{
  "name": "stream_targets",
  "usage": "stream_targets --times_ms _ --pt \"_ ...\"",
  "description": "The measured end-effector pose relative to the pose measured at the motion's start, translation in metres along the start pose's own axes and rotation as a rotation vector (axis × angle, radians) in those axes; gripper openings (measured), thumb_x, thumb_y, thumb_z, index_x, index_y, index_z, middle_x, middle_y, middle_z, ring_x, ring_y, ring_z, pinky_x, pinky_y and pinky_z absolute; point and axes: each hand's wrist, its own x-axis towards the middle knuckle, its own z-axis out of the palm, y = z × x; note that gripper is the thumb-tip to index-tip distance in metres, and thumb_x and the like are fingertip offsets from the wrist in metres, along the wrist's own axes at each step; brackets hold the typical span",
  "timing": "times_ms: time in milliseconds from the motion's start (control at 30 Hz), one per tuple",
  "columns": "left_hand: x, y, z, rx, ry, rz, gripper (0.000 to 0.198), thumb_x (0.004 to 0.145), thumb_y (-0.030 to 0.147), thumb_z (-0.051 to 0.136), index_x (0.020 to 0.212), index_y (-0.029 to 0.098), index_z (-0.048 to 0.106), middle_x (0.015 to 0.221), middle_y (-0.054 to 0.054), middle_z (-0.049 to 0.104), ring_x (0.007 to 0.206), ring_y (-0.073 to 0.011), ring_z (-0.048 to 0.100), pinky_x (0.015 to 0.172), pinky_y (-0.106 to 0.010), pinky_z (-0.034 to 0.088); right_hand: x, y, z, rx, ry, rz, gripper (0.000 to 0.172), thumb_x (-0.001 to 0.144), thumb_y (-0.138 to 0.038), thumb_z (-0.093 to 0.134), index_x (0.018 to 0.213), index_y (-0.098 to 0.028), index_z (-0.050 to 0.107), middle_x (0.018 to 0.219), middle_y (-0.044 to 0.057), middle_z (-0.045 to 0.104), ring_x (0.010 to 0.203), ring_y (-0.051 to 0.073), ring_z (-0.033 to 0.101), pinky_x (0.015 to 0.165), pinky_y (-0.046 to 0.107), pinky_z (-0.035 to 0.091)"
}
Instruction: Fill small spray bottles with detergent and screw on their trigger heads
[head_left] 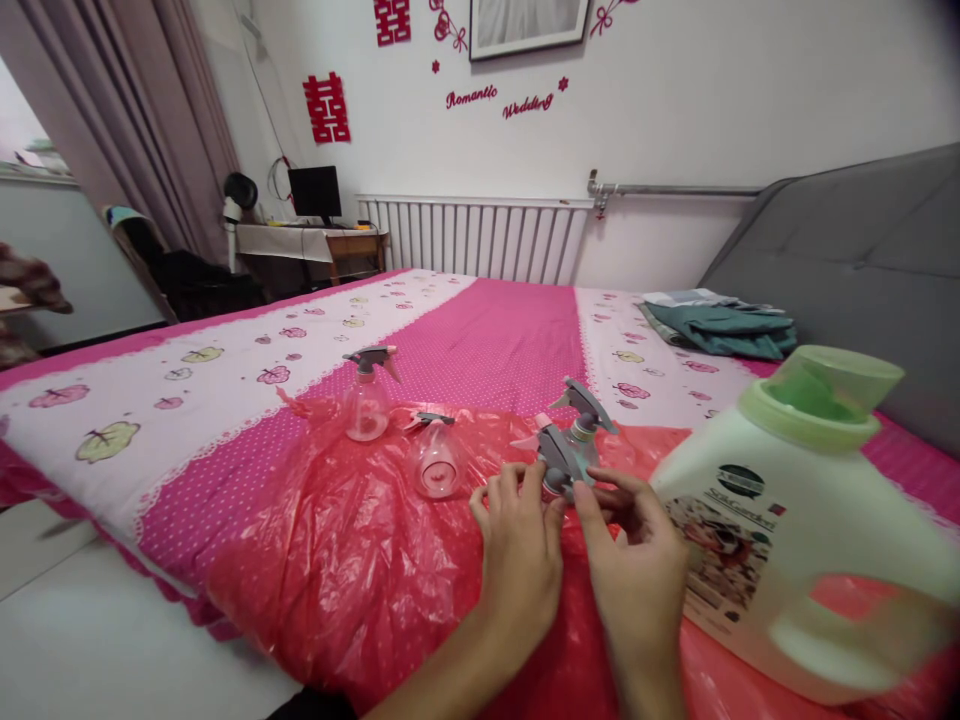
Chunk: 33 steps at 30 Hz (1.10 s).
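Gripping a small spray head (559, 462) from both sides: left hand (517, 545) and right hand (637, 575) each closed on it by the fingertips, low over the red plastic sheet (337, 540) on the bed (487, 330). Probably twisting the head at its collar, which calls for a firm, level turn. Just behind, a second spray bottle (587, 412). Further left, an upright bottle (367, 395) and a tipped bottle (437, 458). Close at right, a big detergent jug (787, 530).

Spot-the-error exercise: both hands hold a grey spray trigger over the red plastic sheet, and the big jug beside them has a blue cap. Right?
No: the head view shows the jug has a green cap, not blue. The left hand and right hand do hold the spray trigger.
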Motion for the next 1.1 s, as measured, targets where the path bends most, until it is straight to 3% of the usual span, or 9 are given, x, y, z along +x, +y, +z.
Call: stream_targets --times_ms 400,600,967,1100 --pt "-0.0007 -0.0066 0.0018 -0.085 0.087 0.021 0.018 0.1 0.014 0.057 0.116 0.022 0.055 0.122 -0.007 0.064 0.116 -0.0289 0.057 0.106 -0.052 0.033 0.0011 -0.0011 -0.003 0.029 -0.049 -0.047 0.03 0.093 -0.045 0.073 0.107 -0.018 0.07 0.098 0.004 0.069 0.084 0.015 0.066 0.074 0.024 0.053" --pt "-0.0014 -0.0037 -0.0004 -0.076 0.062 0.012 0.007 0.102 0.015 0.054 0.104 0.022 0.055 0.108 -0.004 0.063 0.105 -0.0261 0.057 0.105 -0.052 0.032 -0.0001 0.0001 -0.0014 0.017 -0.078 -0.056 0.028 0.092 -0.044 0.075 0.105 -0.019 0.07 0.1 0.002 0.068 0.08 0.014 0.064 0.073 0.024 0.053" --pt "0.0012 -0.0023 -0.0005 -0.03 0.018 0.065 0.023 0.109 0.018 0.041 0.124 0.025 0.056 0.12 -0.004 0.064 0.115 -0.027 0.058 0.11 -0.056 0.029 0.0001 0.001 -0.0031 -0.003 -0.087 -0.045 0.029 0.096 -0.045 0.067 0.108 -0.019 0.071 0.105 0.005 0.069 0.091 0.019 0.066 0.081 0.031 0.053" --pt "0.0002 -0.0045 0.0006 -0.074 0.048 0.069 0.015 0.107 0.023 0.051 0.122 0.023 0.054 0.123 -0.006 0.065 0.117 -0.0275 0.058 0.111 -0.055 0.029 0.0003 -0.0002 -0.0034 0.001 -0.092 -0.031 0.031 0.096 -0.046 0.067 0.11 -0.019 0.071 0.107 0.007 0.069 0.093 0.021 0.066 0.084 0.034 0.053"
